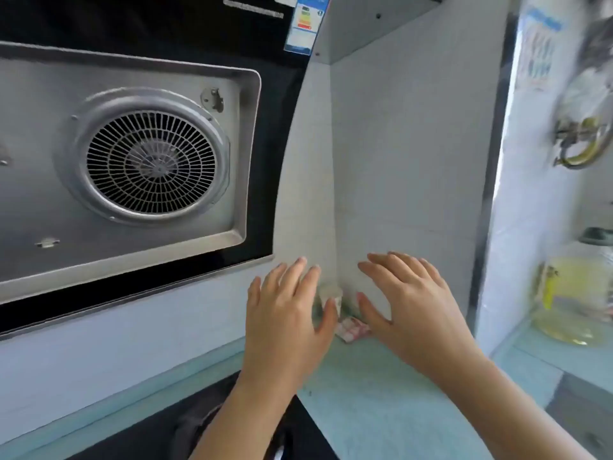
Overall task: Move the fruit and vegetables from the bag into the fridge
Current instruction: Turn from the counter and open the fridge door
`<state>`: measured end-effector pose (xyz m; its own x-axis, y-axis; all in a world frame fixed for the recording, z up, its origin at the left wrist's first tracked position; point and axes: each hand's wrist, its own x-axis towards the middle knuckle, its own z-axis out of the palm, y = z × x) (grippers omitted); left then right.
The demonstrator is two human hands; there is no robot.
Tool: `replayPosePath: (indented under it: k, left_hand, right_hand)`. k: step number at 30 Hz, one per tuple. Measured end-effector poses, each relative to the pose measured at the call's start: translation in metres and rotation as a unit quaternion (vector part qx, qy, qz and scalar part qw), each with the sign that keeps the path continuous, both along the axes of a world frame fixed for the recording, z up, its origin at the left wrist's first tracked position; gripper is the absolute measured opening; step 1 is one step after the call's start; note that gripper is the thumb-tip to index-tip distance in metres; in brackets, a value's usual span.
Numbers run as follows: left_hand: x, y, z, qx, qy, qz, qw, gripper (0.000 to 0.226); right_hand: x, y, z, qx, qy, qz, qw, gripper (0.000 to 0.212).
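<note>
My left hand [285, 313] and my right hand [411, 303] are held out in front of me, fingers straight and spread, over the corner of a pale green counter [381, 403]. Neither hand holds anything. Between them, in the wall corner, lies a small red-and-white checked packet [351, 329] with a pale object [330, 293] standing behind it, partly hidden by my left thumb. No bag, fruit, vegetables or fridge can be seen.
A range hood [146, 161] with a round fan grille fills the upper left. A black stove top [205, 423] sits below my left arm. At the right a clear jar [577, 293] with yellowish liquid stands on a ledge, below a tap [583, 144].
</note>
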<state>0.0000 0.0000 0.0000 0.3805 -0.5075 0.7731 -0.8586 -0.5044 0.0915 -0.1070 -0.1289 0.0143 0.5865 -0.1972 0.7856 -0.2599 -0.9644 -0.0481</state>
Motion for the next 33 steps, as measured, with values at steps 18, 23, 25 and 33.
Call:
replayPosePath:
  k: [18, 23, 25, 33]
  left_hand:
    - [-0.144, -0.167, -0.034, 0.012, 0.023, -0.241, 0.970, 0.047]
    - [-0.200, -0.222, -0.040, 0.010, 0.036, -0.302, 0.953, 0.047]
    - [-0.227, -0.247, -0.043, 0.008, 0.039, -0.332, 0.943, 0.047]
    - [-0.346, -0.317, -0.056, 0.014, 0.064, -0.448, 0.892, 0.046]
  right_hand:
    - [-0.188, -0.104, -0.041, 0.049, -0.012, -0.236, 0.971, 0.040]
    - [-0.249, -0.142, -0.044, 0.042, -0.026, -0.283, 0.958, 0.040]
    - [-0.278, -0.157, -0.046, 0.039, -0.027, -0.305, 0.951, 0.039]
    - [-0.400, -0.182, -0.057, 0.033, -0.037, -0.439, 0.897, 0.039]
